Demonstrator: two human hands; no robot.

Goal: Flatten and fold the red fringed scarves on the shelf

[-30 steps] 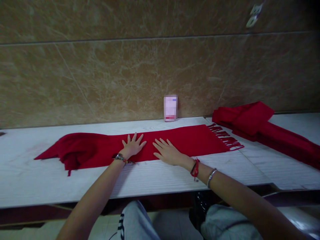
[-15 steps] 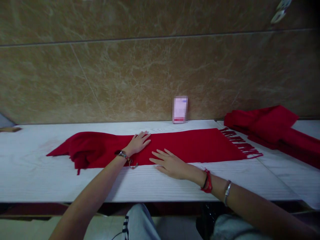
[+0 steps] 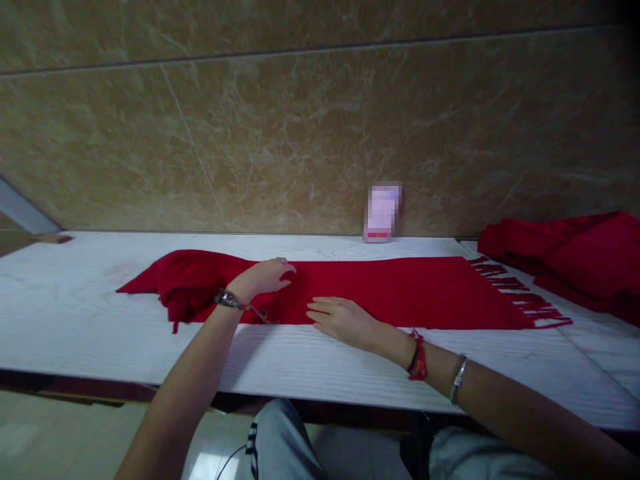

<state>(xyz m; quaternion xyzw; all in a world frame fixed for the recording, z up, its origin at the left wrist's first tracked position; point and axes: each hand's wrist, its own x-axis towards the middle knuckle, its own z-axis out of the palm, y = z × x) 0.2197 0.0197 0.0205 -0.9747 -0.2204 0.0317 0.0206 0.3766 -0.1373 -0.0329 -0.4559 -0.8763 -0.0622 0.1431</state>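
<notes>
A long red scarf (image 3: 400,293) lies lengthwise on the white table. Its right part is smooth and flat and ends in a fringe; the left end is bunched up. Over the scarf's middle, my left hand (image 3: 263,279) is bent at the fingers, thumb and fingers apart, holding nothing. I cannot tell whether its fingertips touch the cloth. My right hand (image 3: 345,323) rests at the near edge of the scarf, palm down, fingers stretched out toward the left.
A second red cloth (image 3: 570,263) lies heaped at the right beyond the fringe. A blurred-out pink phone-shaped item (image 3: 383,213) leans on the brown tiled wall (image 3: 300,133). The white table (image 3: 75,320) has its front edge near my knees. A small wooden piece (image 3: 50,238) sits far left.
My left hand has shifted left relative to the scarf and its fingers have curled from lying flat. The right hand's spread fingers have drawn closer together. The whole view has turned slightly.
</notes>
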